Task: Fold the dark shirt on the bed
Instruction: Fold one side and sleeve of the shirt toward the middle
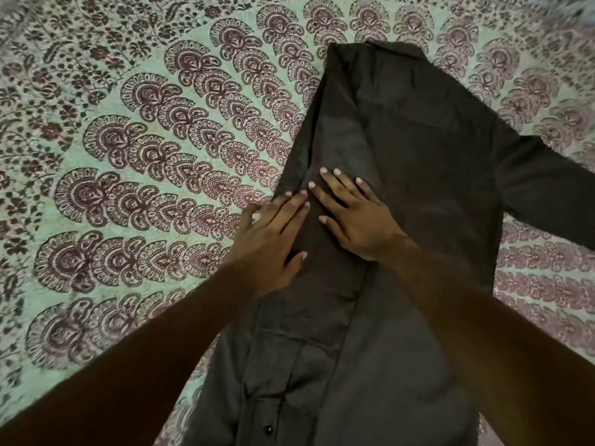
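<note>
Shirt position: The dark shirt (pixel 402 175) lay face down and lengthwise on the patterned bedspread (pixel 135 149), collar end far from me, hem end nearest me.
Fold status: The shirt's left side had been turned in over the back, giving a straight left edge; a button (pixel 268 430) showed on the turned-in panel near the hem.
Right sleeve: The sleeve (pixel 547 194) stuck out to the right of the shirt body, not yet folded, by my judgement.
Left hand: My left hand (pixel 273 239) lay flat, fingers spread and gripping nothing, on the shirt's left edge, part of it over the bedspread.
Right hand: My right hand (pixel 354 217) lay flat and empty, fingers apart, on the turned-in panel just right of my left hand; the fingertips of the two nearly met.
Step in hand: Judged to be pressing the left fold flat.
Method advised: Keep both palms flat and stroke outward along the fold toward collar and hem, so that creases leave the cloth rather than bunch under the hands.
Caution: Hold the folded edge straight and parallel to the shirt's centre line before turning in the right side.
</note>
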A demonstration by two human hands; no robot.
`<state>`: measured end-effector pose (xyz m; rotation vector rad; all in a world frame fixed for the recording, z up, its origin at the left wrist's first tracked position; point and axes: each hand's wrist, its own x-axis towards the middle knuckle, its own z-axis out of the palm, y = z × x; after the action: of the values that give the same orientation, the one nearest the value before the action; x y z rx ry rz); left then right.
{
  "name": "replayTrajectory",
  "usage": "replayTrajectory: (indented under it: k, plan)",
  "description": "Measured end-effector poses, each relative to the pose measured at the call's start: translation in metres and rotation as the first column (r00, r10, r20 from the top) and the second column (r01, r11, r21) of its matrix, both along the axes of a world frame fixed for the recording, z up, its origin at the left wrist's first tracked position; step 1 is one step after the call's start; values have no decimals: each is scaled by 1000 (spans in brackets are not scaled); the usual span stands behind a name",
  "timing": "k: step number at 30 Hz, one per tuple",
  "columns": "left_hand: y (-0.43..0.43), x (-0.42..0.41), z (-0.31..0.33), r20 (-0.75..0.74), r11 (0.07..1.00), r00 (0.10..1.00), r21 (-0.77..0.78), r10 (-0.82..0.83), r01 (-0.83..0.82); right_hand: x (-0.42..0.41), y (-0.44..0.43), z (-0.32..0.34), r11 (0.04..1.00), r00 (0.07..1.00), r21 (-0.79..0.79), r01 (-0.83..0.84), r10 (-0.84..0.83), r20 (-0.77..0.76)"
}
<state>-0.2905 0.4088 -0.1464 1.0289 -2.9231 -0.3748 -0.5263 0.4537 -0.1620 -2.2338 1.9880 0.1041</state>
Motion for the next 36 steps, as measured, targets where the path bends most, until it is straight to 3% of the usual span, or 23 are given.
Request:
replayTrajectory:
  k: [2, 5, 8, 11, 17, 27, 33, 36]
  plan:
    - [-16, -3, -9, 111, 997, 990, 13, -81, 80, -7, -11, 3, 994, 994, 7, 105, -105, -3]
    - [-21, -1, -16, 156, 996, 984, 9, -91, 91, -14, -36, 8, 973, 973, -9, 231, -231, -10]
    - [-22, -3, -13, 187, 995, 977, 11, -100, 100, -17, -57, 13, 997, 999, -66, 38, -39, -14]
    - [-25, -4, -13, 185, 993, 976, 31, -116, 112, -21, -85, 10, 995, 995, 35, -97, 97, 24]
    - [-30, -3, -15, 163, 989, 976, 53, -143, 136, -46, -162, 2, 974, 978, 94, 205, -208, 27]
    - [-33, -3, -14, 132, 987, 981, 92, -144, 133, -84, -243, 5, 912, 928, 175, 372, -366, -66]
    - [-32, -3, -16, 127, 988, 982, 89, -136, 125, -45, -180, 15, 947, 949, -90, 307, -297, 108]
    - [-32, -3, -14, 138, 990, 982, 78, -128, 118, -24, -112, 0, 989, 974, -56, 136, -123, 192]
